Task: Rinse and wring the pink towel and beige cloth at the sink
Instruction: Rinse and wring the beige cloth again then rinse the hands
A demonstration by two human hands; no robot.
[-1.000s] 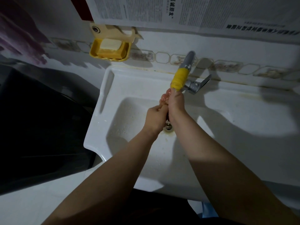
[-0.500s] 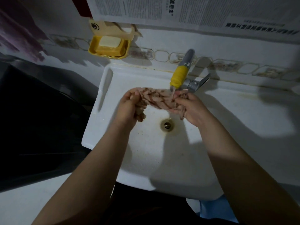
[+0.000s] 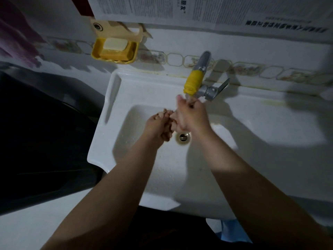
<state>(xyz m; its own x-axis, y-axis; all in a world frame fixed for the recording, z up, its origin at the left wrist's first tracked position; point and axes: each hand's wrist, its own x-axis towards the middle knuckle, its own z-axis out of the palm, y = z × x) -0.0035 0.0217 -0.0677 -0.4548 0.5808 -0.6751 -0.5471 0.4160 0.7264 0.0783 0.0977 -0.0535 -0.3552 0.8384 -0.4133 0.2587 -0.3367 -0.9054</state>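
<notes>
Rinse step: left hand [image 3: 156,126] and right hand [image 3: 191,114] both grip the bunched pinkish-beige wet cloth [image 3: 169,121] over the white ceramic sink [image 3: 111,112], under the yellow-sleeved metal tap [image 3: 193,83]. Next likely needs opposite twisting to wring it.

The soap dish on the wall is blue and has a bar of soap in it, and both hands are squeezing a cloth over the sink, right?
Not quite: the soap dish is yellow, not blue, as the head view shows. The rest holds: a pale bar of soap sits in it, and the left hand and right hand both squeeze the cloth over the sink.
</notes>
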